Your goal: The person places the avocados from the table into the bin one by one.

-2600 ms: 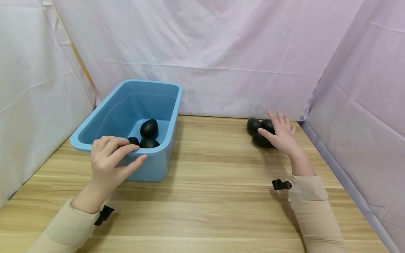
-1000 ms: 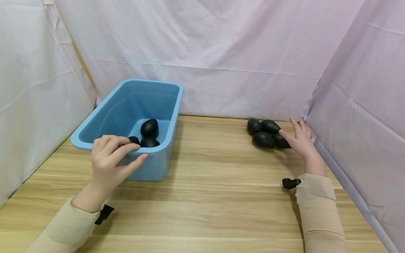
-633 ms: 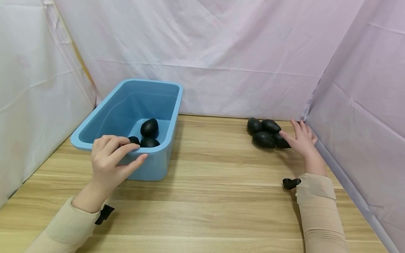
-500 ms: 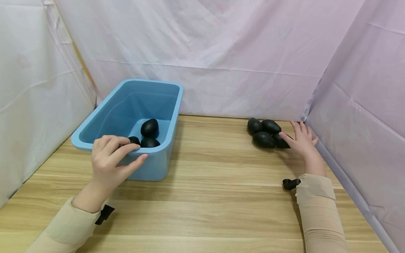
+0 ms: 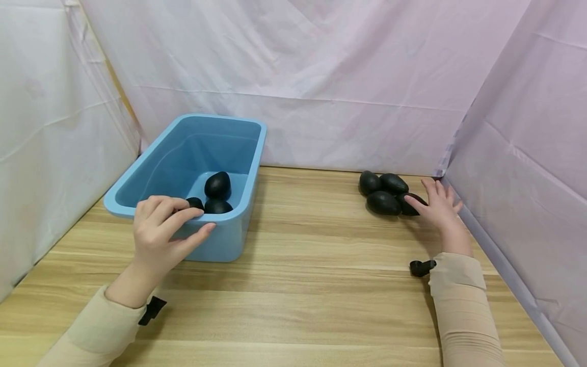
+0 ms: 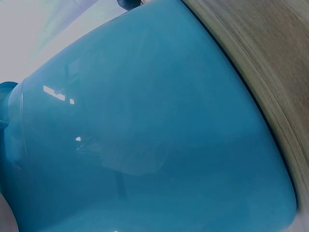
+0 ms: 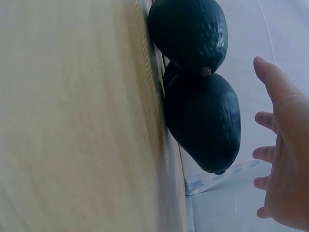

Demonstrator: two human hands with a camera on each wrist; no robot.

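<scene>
I saw my left hand gripping the near rim of the blue bin, which held dark avocados, while my right hand touched the nearest avocado of the table's cluster.

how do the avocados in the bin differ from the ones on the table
The avocados in the bin number three, boxed in by the blue bin; the avocados on the table number four, lying bare on the wood. The left hand grips the bin's rim beside the first group; the right hand reaches the second with spread fingers. Both groups are dark and cluster together.
</scene>
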